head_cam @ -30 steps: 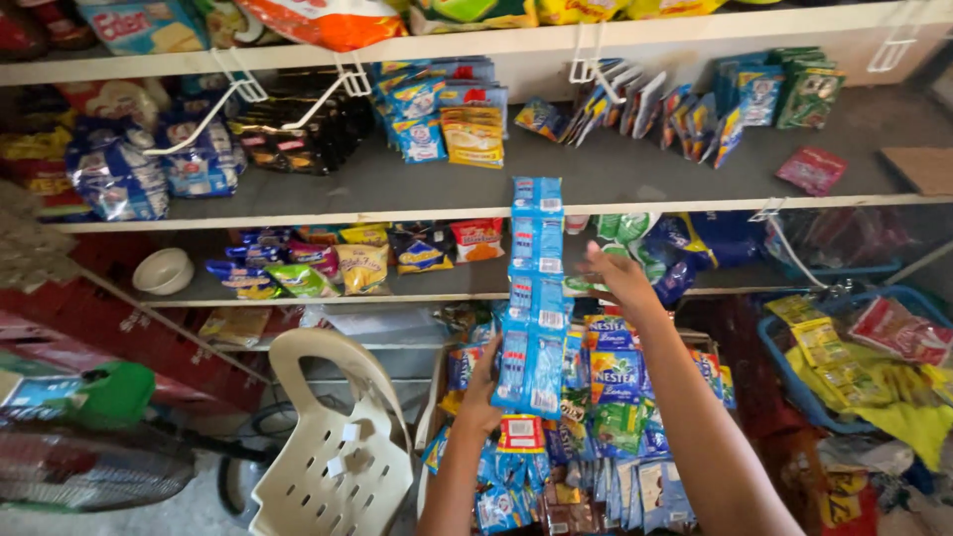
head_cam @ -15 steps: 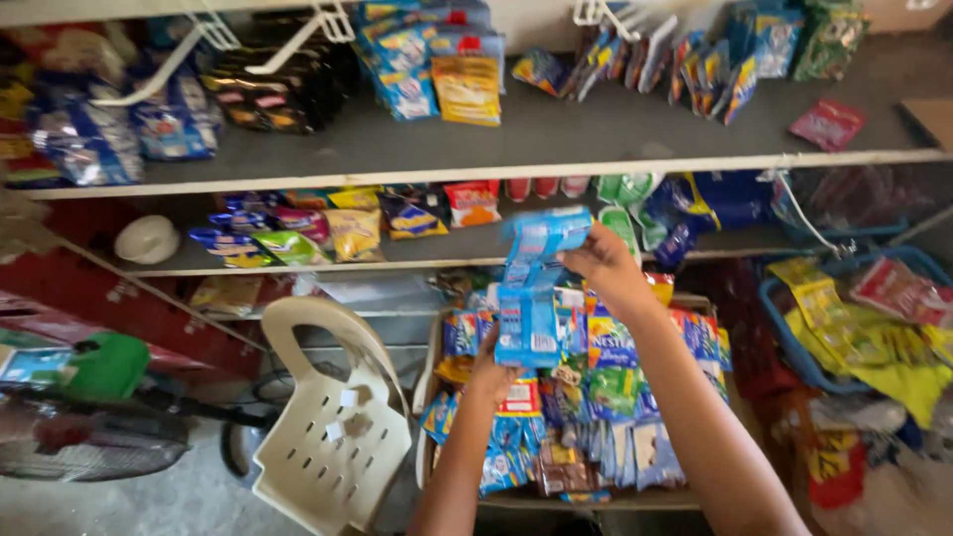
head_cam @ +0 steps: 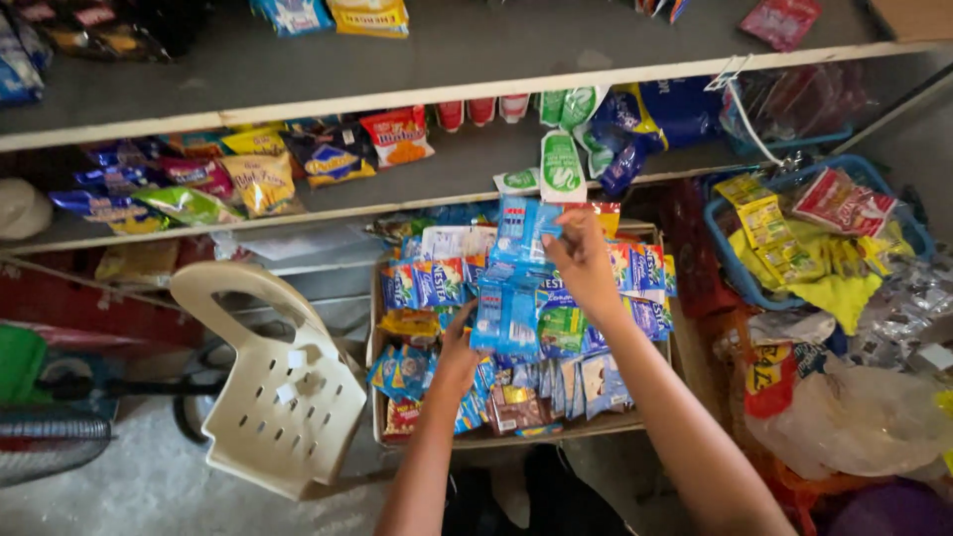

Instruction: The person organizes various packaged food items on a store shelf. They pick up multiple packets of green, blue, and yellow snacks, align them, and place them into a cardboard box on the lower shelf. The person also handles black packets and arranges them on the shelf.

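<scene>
While shelves (head_cam: 397,99) loom, hands (head_cam: 581,263) fold blue sachet strip (head_cam: 508,298).

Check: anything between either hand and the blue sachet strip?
Nothing visible. Both hands are already on the blue sachet strip: the right hand pinches its upper end, the left hand holds the lower end, above the box of sachets.

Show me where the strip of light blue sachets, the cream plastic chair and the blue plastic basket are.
strip of light blue sachets (head_cam: 506,316), head view, on its lower sachet.
cream plastic chair (head_cam: 288,397), head view, on the perforated seat.
blue plastic basket (head_cam: 722,241), head view, on its left rim.
</scene>
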